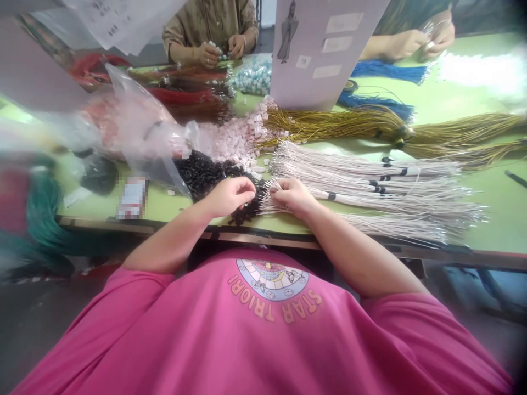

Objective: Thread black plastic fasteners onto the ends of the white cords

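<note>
My left hand [231,196] hovers at the right side of a pile of small black plastic pieces [201,173]. Its thumb and fingers are curled together, and whatever lies between them is hidden. My right hand [293,197] pinches the end of a white wire among the left ends of the white wire bundles [354,184]. Black bands wrap these bundles, which lie lengthwise to the right. Behind the black pile spreads a heap of small whitish plastic pieces [242,131].
Yellow-brown wires [341,123] lie behind the white ones. A clear plastic bag [140,123] and a blurred phone-shaped object [132,197] are at left. A pale upright panel [317,49] stands across the table. Two other people's hands [218,53] work opposite, near blue wires [387,71].
</note>
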Motion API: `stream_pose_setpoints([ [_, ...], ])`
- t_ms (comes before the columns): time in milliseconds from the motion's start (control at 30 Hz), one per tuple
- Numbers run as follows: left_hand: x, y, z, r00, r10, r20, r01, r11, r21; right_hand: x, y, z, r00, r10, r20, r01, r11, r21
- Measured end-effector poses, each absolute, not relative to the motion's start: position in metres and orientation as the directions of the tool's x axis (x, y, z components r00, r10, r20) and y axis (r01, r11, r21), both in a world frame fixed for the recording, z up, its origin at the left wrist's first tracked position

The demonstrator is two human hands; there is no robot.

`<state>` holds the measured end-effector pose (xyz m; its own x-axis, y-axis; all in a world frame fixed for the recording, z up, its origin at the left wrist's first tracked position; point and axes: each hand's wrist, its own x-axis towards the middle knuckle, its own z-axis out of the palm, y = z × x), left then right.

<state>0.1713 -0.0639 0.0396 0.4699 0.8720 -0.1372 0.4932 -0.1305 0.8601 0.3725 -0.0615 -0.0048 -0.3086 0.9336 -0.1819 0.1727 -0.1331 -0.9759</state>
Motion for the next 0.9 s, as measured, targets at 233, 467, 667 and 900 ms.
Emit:
stream_pose_setpoints([
  [233,0.191,-0.049,0.010,0.431,0.885,-0.174,0.186,0.101,0.977,0.377,-0.060,-0.003,-0.378,0.909,-0.176,0.078,-0.158,-0.984],
  [467,0.192,-0.051,0.004,0.362,0.915,-0.178,0.198,0.111,0.974,0.379,-0.061,0.000,-0.362,0.919,-0.154,0.223,-0.074,-0.972],
  [667,0.193,-0.052,0.002,0.314,0.934,-0.169,0.252,0.089,0.963,0.377,-0.062,0.001,-0.339,0.931,-0.136,0.297,-0.032,-0.954],
  [900,0.193,-0.056,-0.005,0.353,0.919,0.176,0.448,-0.331,0.831,0.377,-0.060,0.002,-0.343,0.931,-0.127,0.340,-0.003,-0.940],
])
